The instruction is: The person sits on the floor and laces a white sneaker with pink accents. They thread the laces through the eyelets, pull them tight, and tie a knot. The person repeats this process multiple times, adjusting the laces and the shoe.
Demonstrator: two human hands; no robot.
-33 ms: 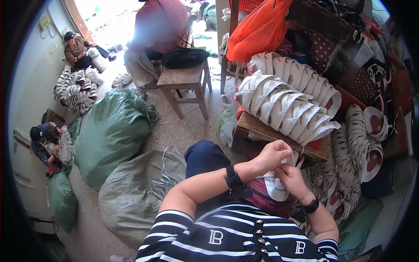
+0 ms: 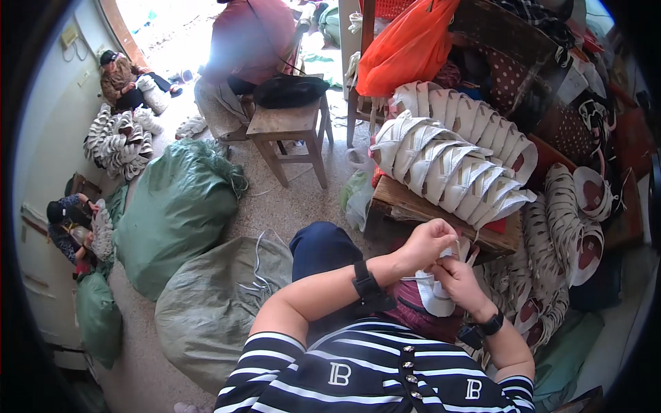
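Observation:
Over my lap, a white shoe upper (image 2: 434, 296) hangs beneath my two hands. The fingers of my right hand (image 2: 460, 281) are closed on its upper part. My left hand (image 2: 425, 248) is raised just above and beside the right one, its thumb and fingertips pinched together. What sits in that pinch is too small to make out; a thin white strip (image 2: 458, 248) shows next to the fingertips. Just beyond my hands, stacked rows of white shoe uppers (image 2: 447, 165) lie on a wooden box (image 2: 441, 224).
More uppers (image 2: 564, 224) are heaped at the right. A grey-green sack (image 2: 213, 310) and a full green sack (image 2: 179, 213) lie to the left. Ahead stand a wooden stool (image 2: 289, 127) and a hanging orange bag (image 2: 406, 51). Other people sit at the far left and near the doorway.
My left hand has shifted very slightly left and up. My right hand stays at the shoe upper.

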